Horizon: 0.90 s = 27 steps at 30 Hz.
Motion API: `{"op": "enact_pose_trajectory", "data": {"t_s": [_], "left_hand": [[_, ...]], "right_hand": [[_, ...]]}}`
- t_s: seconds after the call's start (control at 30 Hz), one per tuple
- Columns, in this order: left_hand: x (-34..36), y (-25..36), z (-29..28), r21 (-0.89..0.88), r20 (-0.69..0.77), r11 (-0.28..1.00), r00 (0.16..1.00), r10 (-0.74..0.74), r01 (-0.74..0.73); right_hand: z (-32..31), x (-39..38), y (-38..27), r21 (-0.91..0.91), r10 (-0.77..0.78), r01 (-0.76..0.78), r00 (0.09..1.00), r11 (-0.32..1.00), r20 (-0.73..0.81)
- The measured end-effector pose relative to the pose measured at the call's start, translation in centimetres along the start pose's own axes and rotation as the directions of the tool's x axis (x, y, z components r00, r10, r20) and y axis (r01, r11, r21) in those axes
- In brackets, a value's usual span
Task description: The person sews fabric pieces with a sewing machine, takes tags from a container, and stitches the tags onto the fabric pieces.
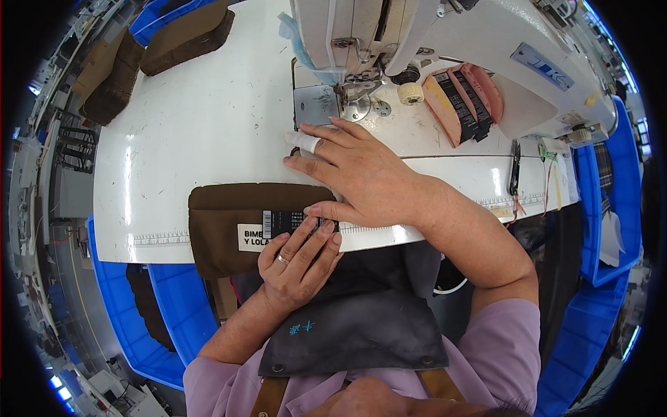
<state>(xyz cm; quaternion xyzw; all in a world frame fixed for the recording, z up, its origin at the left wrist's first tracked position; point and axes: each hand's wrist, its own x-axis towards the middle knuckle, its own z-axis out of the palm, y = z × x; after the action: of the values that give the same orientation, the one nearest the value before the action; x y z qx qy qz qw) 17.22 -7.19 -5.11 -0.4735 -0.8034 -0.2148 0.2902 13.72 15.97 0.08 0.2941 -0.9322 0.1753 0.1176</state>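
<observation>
A brown fabric piece (222, 215) with a white printed label (251, 238) lies at the table's front edge, partly hanging over it. On top of it is a narrow black care label (276, 221). My left hand (295, 267), a ring on one finger, presses its fingertips together on the black label; what lies under them is hidden. My right hand (368, 170) is open with fingers spread beside the sewing machine's metal plate (314, 105). Its thumb touches the black label's right end. One right finger wears a white wrap (304, 142).
The sewing machine (479, 42) stands at the back right. Under its arm sits a pink bundle of black labels (458, 101). Black thread snips (515, 167) lie right. Brown fabric pieces (187, 38) rest far left. Blue bins (182, 299) flank the table, with a ruler strip (163, 238) along its front.
</observation>
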Motion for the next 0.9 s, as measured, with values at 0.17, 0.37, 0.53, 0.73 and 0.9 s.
{"op": "enact_pose_trajectory", "data": {"t_s": [0.17, 0.37, 0.53, 0.73, 0.9], "left_hand": [[0.02, 0.06, -0.04, -0.002, 0.003, 1.000, 1.000, -0.005, 0.005], [0.07, 0.08, 0.08, -0.003, -0.013, 1.000, 1.000, -0.007, 0.007], [0.08, 0.06, 0.06, 0.006, -0.012, 1.000, 1.000, -0.001, 0.002], [0.00, 0.05, -0.01, 0.000, 0.001, 1.000, 1.000, -0.006, 0.006], [0.04, 0.02, 0.02, 0.010, -0.002, 1.000, 1.000, -0.001, 0.001]], "right_hand": [[0.08, 0.00, 0.03, 0.010, -0.002, 0.002, 1.000, 1.000, -0.004], [0.13, 0.00, 0.05, 0.000, -0.007, 0.007, 1.000, 1.000, -0.011], [0.13, 0.02, 0.07, 0.006, -0.005, 0.005, 1.000, 1.000, -0.004], [0.10, 0.01, -0.02, 0.005, -0.003, 0.003, 1.000, 1.000, -0.010], [0.09, -0.01, 0.03, 0.006, -0.003, 0.003, 1.000, 1.000, -0.002]]}}
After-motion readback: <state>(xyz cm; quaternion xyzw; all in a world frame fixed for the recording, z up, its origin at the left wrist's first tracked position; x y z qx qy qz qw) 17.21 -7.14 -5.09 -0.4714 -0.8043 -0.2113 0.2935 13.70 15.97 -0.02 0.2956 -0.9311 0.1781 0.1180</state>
